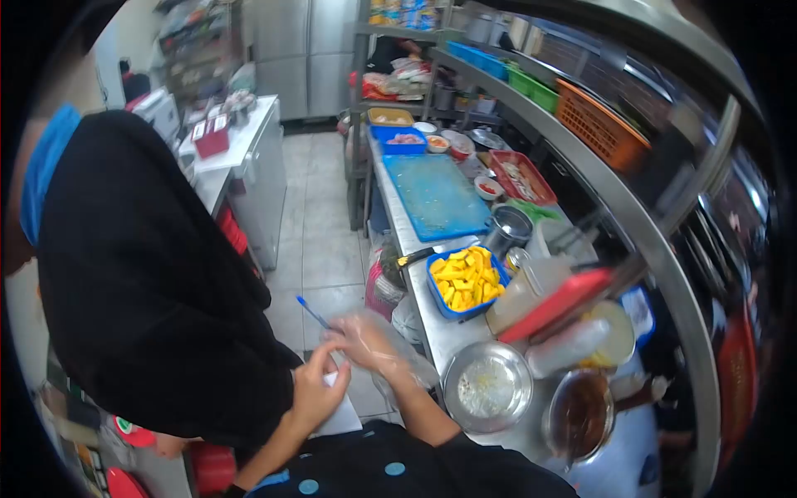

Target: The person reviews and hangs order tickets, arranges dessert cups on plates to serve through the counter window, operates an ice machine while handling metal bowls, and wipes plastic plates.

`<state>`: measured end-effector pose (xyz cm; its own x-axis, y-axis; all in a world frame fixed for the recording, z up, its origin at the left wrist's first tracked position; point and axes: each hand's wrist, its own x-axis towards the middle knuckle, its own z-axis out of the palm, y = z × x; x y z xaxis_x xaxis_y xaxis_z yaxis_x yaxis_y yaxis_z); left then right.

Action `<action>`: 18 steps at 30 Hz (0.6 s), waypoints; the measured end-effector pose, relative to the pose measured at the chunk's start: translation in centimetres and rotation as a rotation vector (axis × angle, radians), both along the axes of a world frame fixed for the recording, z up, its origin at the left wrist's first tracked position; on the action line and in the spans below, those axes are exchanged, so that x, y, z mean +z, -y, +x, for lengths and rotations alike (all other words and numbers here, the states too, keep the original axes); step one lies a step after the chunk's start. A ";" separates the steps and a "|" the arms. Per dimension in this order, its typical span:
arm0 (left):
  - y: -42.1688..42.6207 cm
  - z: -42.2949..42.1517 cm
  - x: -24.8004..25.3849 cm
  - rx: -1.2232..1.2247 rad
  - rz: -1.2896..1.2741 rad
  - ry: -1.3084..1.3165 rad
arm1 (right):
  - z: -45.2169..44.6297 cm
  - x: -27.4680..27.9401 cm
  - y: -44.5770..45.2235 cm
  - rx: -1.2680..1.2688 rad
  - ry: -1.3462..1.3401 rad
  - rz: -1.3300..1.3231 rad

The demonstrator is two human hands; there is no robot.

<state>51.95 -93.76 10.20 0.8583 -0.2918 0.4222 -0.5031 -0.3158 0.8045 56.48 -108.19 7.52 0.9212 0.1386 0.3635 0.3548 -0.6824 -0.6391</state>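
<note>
My right hand [371,342], in a loose clear plastic glove, is closed with a blue-capped pen [314,312] sticking out past its fingers. My left hand [317,390] is bare and meets the right at the fingertips. Its thumb and fingers are pinched together beside a small white piece [332,378]; whether that is paper or part of the glove I cannot tell. Below the left hand shows part of a white sheet [343,417]. Both hands are in front of my dark top, left of the steel counter.
A person in black [158,290] stands close on my left. On the counter are a blue tub of yellow chunks [466,283], a blue cutting board [436,195], a knife [419,255], a metal bowl [488,388] and a pot of brown sauce [579,412]. A steel shelf [581,137] overhangs.
</note>
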 end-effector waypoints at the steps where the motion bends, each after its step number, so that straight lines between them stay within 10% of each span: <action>1: -0.3 1.1 0.2 0.061 -0.024 -0.028 | 2.3 -0.1 -0.5 0.031 -0.016 0.042; 7: -2.3 6.9 -1.4 0.468 -0.174 -0.190 | 17.5 1.1 0.6 0.355 -0.275 -0.424; 18: -0.5 25.2 0.8 0.758 0.215 0.058 | 34.7 6.4 -1.8 1.053 -0.123 -0.395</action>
